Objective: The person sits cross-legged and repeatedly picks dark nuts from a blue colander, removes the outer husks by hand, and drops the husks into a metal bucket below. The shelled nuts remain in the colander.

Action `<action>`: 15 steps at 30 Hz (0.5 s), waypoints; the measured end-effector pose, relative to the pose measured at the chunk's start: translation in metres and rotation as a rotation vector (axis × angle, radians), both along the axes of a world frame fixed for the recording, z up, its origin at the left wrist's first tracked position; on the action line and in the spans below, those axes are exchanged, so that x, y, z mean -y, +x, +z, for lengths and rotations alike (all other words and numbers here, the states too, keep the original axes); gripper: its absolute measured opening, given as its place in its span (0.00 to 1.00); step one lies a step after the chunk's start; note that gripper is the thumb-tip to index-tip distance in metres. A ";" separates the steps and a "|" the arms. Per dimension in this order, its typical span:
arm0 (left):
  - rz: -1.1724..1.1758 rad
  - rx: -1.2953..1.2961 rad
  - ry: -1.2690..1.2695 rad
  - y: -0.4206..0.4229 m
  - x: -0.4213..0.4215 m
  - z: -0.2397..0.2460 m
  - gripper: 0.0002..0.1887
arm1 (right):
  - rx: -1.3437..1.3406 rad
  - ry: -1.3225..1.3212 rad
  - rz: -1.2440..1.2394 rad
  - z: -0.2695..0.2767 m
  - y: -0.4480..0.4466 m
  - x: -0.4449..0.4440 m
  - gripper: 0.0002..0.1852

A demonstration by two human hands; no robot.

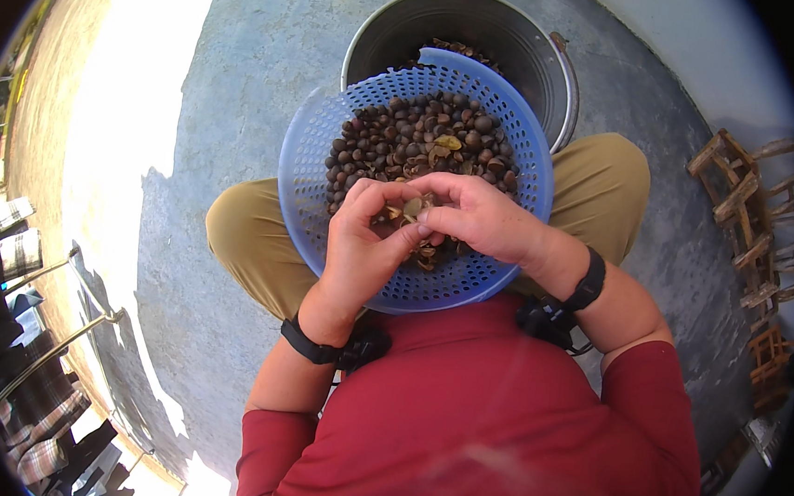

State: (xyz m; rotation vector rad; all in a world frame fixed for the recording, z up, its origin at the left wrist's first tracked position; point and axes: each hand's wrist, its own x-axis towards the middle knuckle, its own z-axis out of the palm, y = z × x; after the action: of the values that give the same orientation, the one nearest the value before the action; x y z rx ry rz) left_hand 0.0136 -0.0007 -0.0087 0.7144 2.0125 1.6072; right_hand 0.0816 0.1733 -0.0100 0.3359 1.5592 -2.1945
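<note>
My left hand (369, 242) and my right hand (476, 216) meet over a blue plastic colander (460, 291) resting on my lap. Thumbs and fingertips pinch a pale brown piece of husk (413, 207) between them; the fingers partly cover it. Many dark brown round nuts or seeds (406, 126) fill the far part of the colander. Broken husks (426, 256) lie under my hands, and a yellowish dry leaf or husk (448, 142) rests on the nuts. The colander's far rim is broken at the left.
A metal bucket (557, 79) with a side handle stands just beyond the colander, brown husks (465, 49) inside. Wooden stools or frames (743, 205) stand along the wall at right. Clothes (40, 423) hang on a metal rack (75, 334) at left.
</note>
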 end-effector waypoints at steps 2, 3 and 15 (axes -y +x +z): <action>-0.036 -0.033 -0.044 0.000 0.000 0.006 0.18 | -0.040 0.089 0.052 0.001 -0.001 -0.001 0.21; -0.068 -0.071 -0.085 0.000 0.001 0.009 0.19 | -0.058 0.107 0.069 0.002 -0.001 -0.001 0.21; -0.067 0.108 -0.012 -0.002 0.007 -0.001 0.19 | 0.017 -0.041 -0.036 0.002 0.002 -0.005 0.17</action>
State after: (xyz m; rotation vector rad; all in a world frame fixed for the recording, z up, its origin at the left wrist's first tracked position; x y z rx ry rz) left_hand 0.0119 -0.0077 -0.0094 0.6689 1.9005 1.5604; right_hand 0.0840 0.1783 -0.0079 0.3715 1.5086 -2.2418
